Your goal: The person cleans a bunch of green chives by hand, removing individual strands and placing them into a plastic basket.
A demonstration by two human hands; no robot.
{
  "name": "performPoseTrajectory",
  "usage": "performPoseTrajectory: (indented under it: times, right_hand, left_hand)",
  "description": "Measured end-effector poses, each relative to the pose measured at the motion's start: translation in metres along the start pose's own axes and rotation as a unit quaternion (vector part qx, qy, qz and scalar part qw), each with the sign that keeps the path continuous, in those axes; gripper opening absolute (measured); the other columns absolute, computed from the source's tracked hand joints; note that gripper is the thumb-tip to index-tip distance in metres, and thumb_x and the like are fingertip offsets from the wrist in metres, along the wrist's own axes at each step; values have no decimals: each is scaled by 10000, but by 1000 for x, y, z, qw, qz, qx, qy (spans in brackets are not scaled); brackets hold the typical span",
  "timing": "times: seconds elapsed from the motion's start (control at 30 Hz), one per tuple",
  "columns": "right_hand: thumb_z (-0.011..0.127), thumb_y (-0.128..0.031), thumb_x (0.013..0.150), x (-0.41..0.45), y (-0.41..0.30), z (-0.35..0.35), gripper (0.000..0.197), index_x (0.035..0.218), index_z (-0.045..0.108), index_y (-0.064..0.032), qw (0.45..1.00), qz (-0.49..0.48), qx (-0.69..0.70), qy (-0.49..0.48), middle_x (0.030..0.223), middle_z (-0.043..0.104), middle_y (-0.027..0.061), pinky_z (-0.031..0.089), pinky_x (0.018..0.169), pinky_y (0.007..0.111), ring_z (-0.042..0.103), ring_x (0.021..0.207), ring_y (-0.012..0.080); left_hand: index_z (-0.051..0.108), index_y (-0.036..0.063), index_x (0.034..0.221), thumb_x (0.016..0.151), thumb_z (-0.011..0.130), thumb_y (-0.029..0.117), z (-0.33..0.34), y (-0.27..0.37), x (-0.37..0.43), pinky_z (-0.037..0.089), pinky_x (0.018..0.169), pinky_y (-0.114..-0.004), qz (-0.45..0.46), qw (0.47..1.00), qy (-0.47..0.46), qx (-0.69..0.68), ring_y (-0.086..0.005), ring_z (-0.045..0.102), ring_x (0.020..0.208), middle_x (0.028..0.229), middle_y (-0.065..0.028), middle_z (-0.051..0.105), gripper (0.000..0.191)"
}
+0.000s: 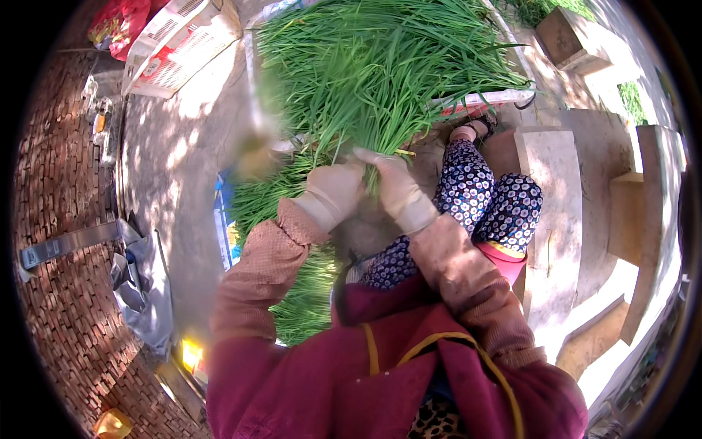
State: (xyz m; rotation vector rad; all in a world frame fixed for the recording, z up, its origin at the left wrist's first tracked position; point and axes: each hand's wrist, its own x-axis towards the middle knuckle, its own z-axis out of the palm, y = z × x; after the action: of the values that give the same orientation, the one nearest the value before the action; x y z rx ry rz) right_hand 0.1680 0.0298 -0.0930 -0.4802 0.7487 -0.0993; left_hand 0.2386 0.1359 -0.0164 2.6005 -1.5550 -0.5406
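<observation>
My left hand [334, 186], in a pale glove, is bent near the base of a bunch of long green leafy stems, perhaps garlic chives; its fingertips are hidden. Around the lower end of that bunch [373, 175], my right hand [394, 178], gloved too, has its fingers closed with the thumb on top. The leaves of the bunch fan out over a heap of the same greens [384, 49] in a white plastic crate [482, 99] in front of me. More greens [274, 186] lie below and left of the crate, beside my left forearm.
A white and red plastic basket [175, 55] stands at upper left near a red bag [118, 27]. Concrete steps or blocks [554, 208] rise at the right. A grey cloth or bag [145, 291] lies by the brick wall [66, 181]. More greens [312, 296] are beside my lap.
</observation>
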Motion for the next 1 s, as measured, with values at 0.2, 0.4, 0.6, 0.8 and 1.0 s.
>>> performPoseTrajectory:
  times: [0.2, 0.4, 0.6, 0.8, 1.0]
  right_hand:
    - [685, -82, 810, -12, -9, 13, 160, 916, 660, 35, 998, 0, 54, -18, 775, 658, 98, 495, 518, 279, 612, 581, 179]
    - [687, -70, 806, -1, -1, 8, 153, 917, 664, 33, 999, 3, 54, -6, 755, 658, 95, 497, 537, 285, 608, 575, 182]
    - [682, -64, 814, -6, -9, 12, 164, 947, 654, 29, 1000, 6, 0, 15, 791, 664, 97, 498, 540, 293, 616, 616, 182]
    - [664, -101, 839, -32, -27, 16, 186, 989, 640, 8, 1000, 15, -14, -5, 823, 673, 76, 515, 550, 275, 630, 657, 159]
    - [654, -167, 844, -108, -84, -1, 217, 985, 636, -3, 995, 43, -76, -54, 819, 667, 56, 504, 537, 234, 613, 633, 123]
  left_hand:
    - [433, 37, 1302, 773, 674, 256, -52, -36, 14, 471, 839, -406, -12, 995, 94, 22, -355, 566, 1008, 1098, -179, 591, 621]
    - [26, 78, 1500, 624, 787, 414, -22, -32, 59, 66, 1131, -570, -27, 989, 22, 143, -431, 14, 1425, 1559, -149, 104, 1209]
    - [-54, 157, 1508, 629, 782, 403, -26, -41, 77, 44, 1107, -617, -27, 985, -21, 169, -466, -48, 1413, 1576, -101, 14, 1238]
    - [-73, 220, 1506, 644, 766, 503, -16, -73, 101, 140, 1087, -647, -52, 984, -53, 163, -485, 34, 1406, 1583, -42, -10, 1236]
    - [-56, 229, 1508, 740, 716, 440, 1, -81, 112, 192, 1077, -633, -16, 986, -46, 159, -418, 148, 1412, 1585, 22, 23, 1110]
